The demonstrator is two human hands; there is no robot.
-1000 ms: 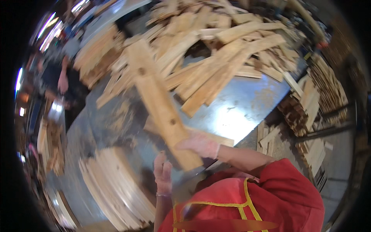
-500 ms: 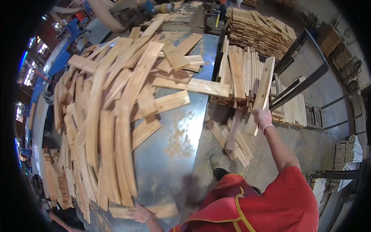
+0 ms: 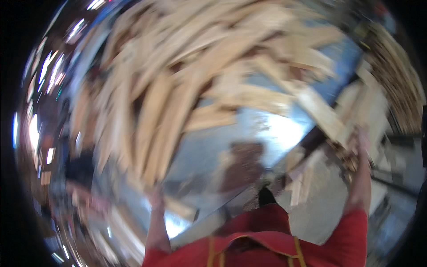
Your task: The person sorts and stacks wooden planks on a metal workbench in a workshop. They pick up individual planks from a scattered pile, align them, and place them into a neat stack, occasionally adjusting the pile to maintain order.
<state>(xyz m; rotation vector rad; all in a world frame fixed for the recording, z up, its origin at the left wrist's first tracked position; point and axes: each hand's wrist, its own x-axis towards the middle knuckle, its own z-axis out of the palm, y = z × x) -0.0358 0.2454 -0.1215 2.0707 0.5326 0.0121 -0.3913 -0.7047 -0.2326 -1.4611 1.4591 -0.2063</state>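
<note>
Motion blurs the whole head view. My left hand [image 3: 155, 198] is at the near edge of the metal table [image 3: 200, 155], closed over a short pale wooden board [image 3: 180, 208]. My right hand [image 3: 359, 141] is stretched out to the right, at the near end of a stack of boards [image 3: 367, 104] beside the table. Its fingers are smeared, so whether it still grips a board cannot be made out. A large loose heap of wooden boards [image 3: 187, 98] covers the far and left parts of the table, many lying crosswise.
One board [image 3: 320, 111] juts over the table's right edge toward the stack. Several boards [image 3: 300, 189] lie on the floor below. Another person's arm [image 3: 89, 198] shows at the left. A tall wood pile [image 3: 396, 66] stands at the far right.
My view has swung left and turned, so the table sits further right. My right hand, earlier holding a board upright over the stack, is now low by the stack. My left hand stays at the near board.
</note>
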